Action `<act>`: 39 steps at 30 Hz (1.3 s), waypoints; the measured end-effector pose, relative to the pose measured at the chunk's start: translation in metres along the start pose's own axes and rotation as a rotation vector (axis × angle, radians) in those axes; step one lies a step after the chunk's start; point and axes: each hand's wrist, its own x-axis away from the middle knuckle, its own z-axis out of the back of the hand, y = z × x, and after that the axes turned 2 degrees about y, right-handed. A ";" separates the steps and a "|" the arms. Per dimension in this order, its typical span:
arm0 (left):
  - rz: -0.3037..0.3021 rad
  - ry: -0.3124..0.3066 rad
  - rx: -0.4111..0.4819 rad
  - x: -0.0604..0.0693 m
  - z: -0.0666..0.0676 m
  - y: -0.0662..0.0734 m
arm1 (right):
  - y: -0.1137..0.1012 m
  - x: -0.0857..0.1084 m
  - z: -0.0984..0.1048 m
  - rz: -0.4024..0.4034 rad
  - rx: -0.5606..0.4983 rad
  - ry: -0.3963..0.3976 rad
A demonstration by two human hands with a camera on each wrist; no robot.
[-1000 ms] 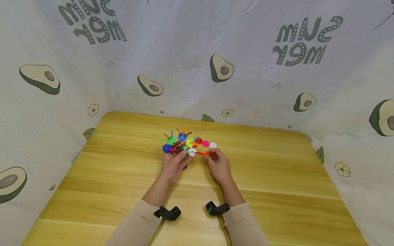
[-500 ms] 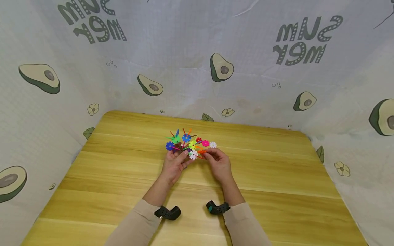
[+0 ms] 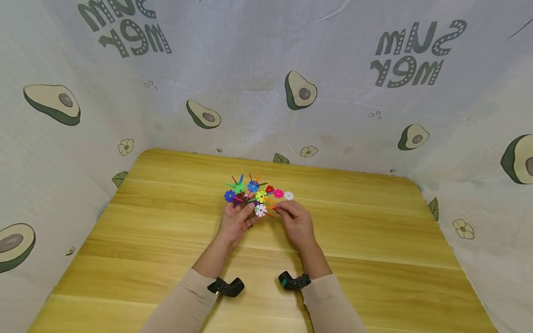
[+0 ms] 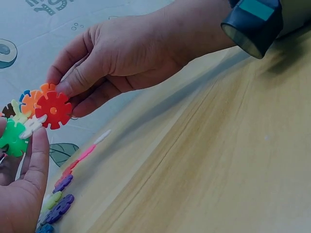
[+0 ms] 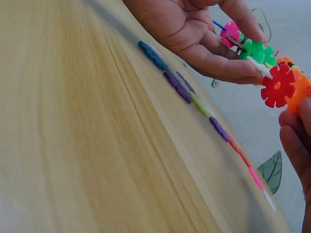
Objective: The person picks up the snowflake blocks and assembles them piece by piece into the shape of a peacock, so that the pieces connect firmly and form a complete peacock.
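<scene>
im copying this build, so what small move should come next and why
Probably press the orange disc gently toward the red disc: the right hand pinches the orange one next to the red, the left hand holds the disc cluster, and whether the pair is fully slotted can't be seen.

Disc cluster [image 3: 253, 187] now farther right, closer to the right hand [image 3: 298, 225].

We hold a spiky cluster of multicoloured notched discs [image 3: 260, 196] above the worktop [image 3: 374, 222]; a row of flat discs [image 5: 199, 105] lies below, toward its far edge.
</scene>
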 end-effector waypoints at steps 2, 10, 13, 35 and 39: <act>-0.010 -0.002 -0.003 0.000 0.000 0.000 | -0.005 -0.001 0.002 0.028 0.009 -0.006; -0.023 -0.013 -0.007 0.001 -0.001 0.000 | 0.015 0.000 0.002 0.069 -0.003 -0.038; -0.014 0.002 -0.002 0.001 -0.001 -0.001 | 0.014 0.000 0.001 0.083 0.002 -0.034; -0.026 0.030 -0.196 -0.001 0.000 0.004 | 0.034 -0.005 0.014 -0.215 0.392 -0.125; 0.002 -0.028 -0.358 0.001 0.000 0.001 | 0.039 -0.009 0.014 -0.189 0.587 -0.263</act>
